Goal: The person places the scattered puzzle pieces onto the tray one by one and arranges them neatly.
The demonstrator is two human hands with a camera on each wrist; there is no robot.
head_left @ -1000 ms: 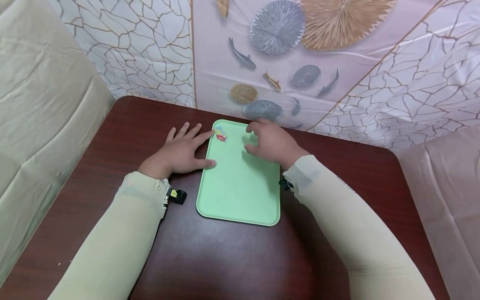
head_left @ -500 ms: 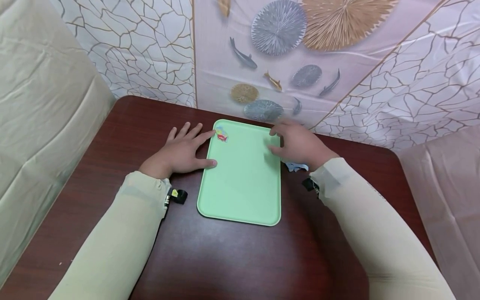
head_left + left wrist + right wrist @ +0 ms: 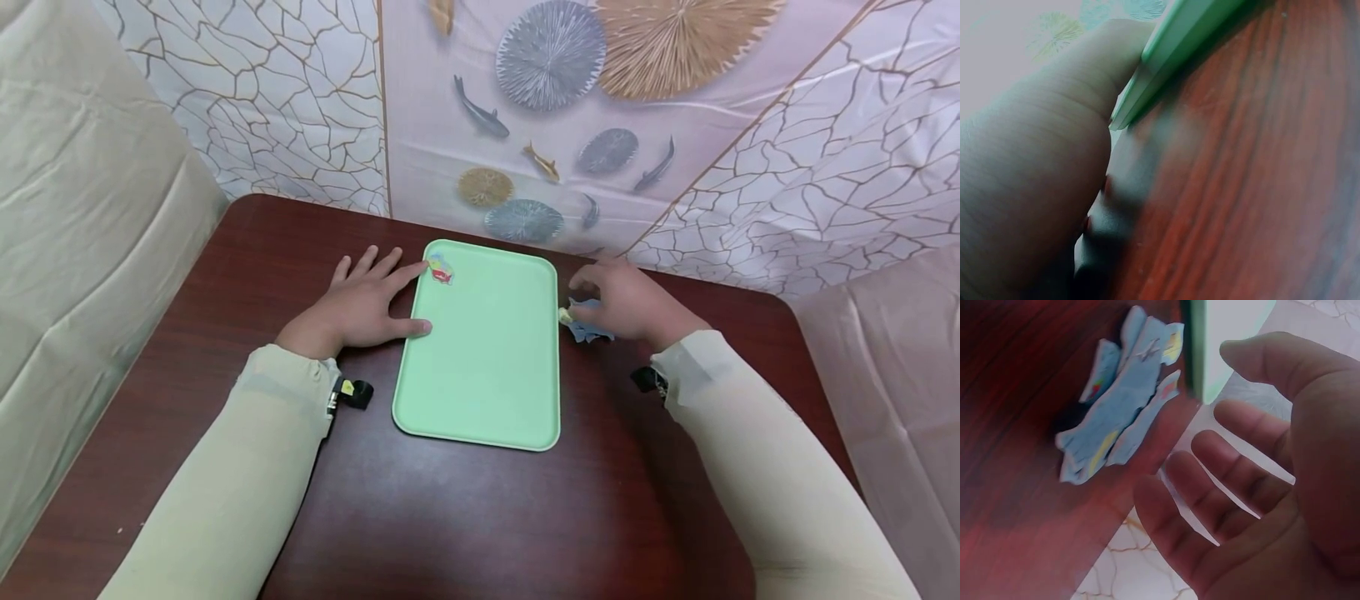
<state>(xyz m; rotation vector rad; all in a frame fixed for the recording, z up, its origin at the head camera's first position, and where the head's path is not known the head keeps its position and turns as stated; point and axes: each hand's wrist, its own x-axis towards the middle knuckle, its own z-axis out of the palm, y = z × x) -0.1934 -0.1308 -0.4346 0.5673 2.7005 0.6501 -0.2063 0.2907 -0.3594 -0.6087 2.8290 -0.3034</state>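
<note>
A light green tray (image 3: 480,367) lies on the dark red-brown table. My left hand (image 3: 360,308) is spread flat at its left side, thumb and index fingertip over the rim; in the left wrist view the thumb (image 3: 1107,56) meets the tray's side. A small irregular printed piece (image 3: 441,270), red, yellow and blue, sits in the tray's far left corner. Just right of the tray, several flat light-blue irregular pieces (image 3: 1119,403) with yellow and red patches lie in a loose pile. My right hand (image 3: 633,304) hovers over them, fingers loosely bent and holding nothing.
The table (image 3: 480,525) ends at a far edge against a patterned cloth wall (image 3: 427,150). Pale fabric (image 3: 90,208) hangs at the left, and more stands at the right. Each wrist carries a black strap (image 3: 358,393) with its camera.
My right hand has moved right, off the tray and over the light-blue pieces beside it, which have come into sight. The left hand has stayed in place.
</note>
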